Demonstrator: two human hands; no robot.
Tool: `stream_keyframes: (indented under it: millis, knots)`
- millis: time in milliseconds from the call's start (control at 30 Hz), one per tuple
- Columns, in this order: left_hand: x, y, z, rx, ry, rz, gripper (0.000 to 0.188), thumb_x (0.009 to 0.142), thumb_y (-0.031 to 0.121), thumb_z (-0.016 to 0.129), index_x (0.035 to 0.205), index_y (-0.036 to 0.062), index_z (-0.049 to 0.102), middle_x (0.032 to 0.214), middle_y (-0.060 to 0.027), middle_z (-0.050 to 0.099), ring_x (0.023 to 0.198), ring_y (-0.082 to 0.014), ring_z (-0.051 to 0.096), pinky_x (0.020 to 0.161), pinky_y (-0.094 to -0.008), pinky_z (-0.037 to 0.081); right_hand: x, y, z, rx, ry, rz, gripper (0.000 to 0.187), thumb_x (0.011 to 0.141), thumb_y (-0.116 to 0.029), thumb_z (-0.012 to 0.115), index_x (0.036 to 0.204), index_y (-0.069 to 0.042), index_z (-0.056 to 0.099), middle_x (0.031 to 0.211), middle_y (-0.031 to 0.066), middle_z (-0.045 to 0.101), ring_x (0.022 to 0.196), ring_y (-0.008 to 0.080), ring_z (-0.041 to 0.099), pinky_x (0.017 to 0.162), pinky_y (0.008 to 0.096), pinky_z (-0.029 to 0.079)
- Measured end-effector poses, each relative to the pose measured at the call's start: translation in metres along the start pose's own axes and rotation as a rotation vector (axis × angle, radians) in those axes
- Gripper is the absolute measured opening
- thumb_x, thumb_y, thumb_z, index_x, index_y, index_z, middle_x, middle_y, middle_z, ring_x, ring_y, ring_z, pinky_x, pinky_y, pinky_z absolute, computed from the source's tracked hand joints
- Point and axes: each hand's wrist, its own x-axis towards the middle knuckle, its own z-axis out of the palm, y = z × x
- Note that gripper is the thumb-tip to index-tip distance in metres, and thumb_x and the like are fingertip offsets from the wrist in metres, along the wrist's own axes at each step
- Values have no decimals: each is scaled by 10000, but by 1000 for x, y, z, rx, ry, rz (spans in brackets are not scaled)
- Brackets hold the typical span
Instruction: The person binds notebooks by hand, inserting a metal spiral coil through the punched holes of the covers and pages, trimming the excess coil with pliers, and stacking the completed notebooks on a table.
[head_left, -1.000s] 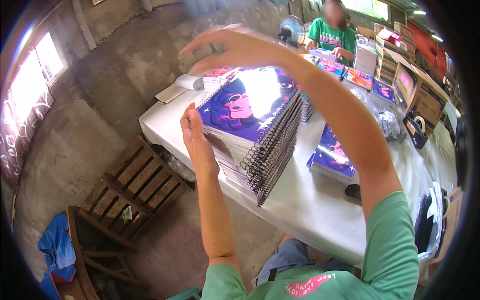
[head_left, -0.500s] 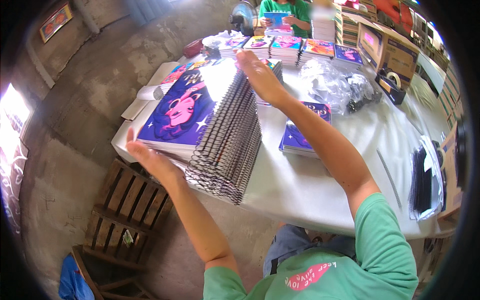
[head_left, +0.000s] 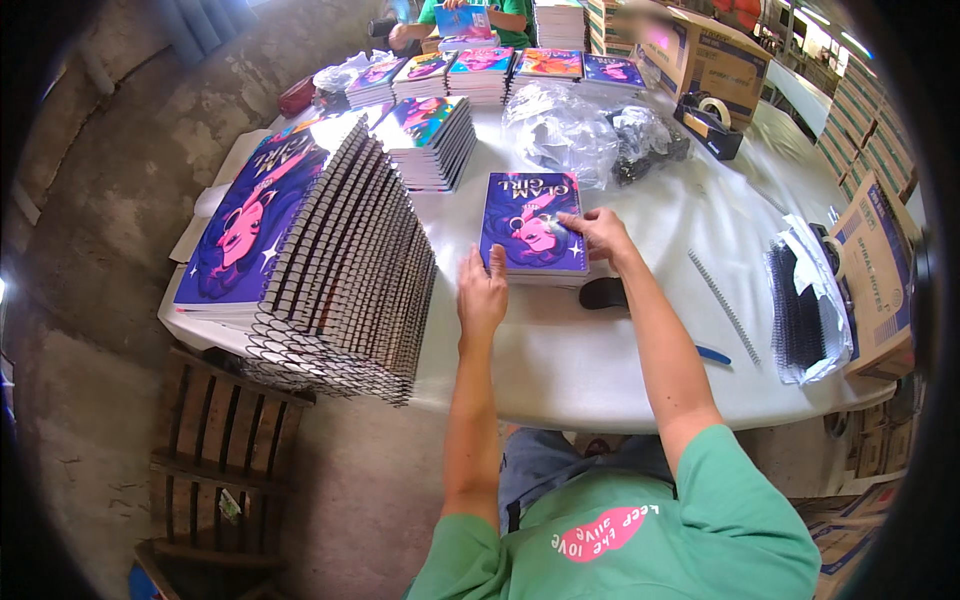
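Before me on the table lies a low stack of purple notebooks (head_left: pixel 530 230), the top cover showing a pink illustrated face. My left hand (head_left: pixel 483 290) rests against the stack's left side, fingers stretched and thumb raised. At its right edge my right hand (head_left: pixel 600 236) grips the notebooks, with fingertips over the cover. A tall stack of spiral-bound notebooks (head_left: pixel 340 270) stands to the left, wire bindings facing me. Just right of the low stack lies a dark rounded object (head_left: pixel 603 293), its kind unclear.
Notebook piles (head_left: pixel 480 75) line the far side, with another stack (head_left: pixel 430 140) nearer. Crumpled clear plastic (head_left: pixel 560 130), a tape dispenser (head_left: pixel 712 125) and a carton (head_left: pixel 700 65) sit beyond. Rightward are a loose spiral coil (head_left: pixel 725 305), a blue tool (head_left: pixel 714 354) and bagged black coils (head_left: pixel 800 310). Someone works opposite.
Both hands have left the tall stack and come to the low stack. My view has shifted right. The dark object and the blue tool now show.
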Motion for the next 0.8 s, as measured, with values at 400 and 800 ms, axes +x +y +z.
stream_keyframes:
  millis: [400,800]
  knots:
    - [-12,32,5,500,-60,112,743,881,674,249,1334,127,469,1501,-64,242,1400,-367,51,997,-717,-14,22,2,-53,-446,202,-236,525,584,-342,836,942,1,663,854,136,681,683,174,649,660,299,516]
    - [2,66,-26,-347,32,81,615,810,117,692,1341,11,400,779,-59,681,654,-90,597,631,-232,462,-29,-15,-61,480,-159,-286,328,783,-111,718,1047,21,575,953,99,655,779,153,637,684,295,538]
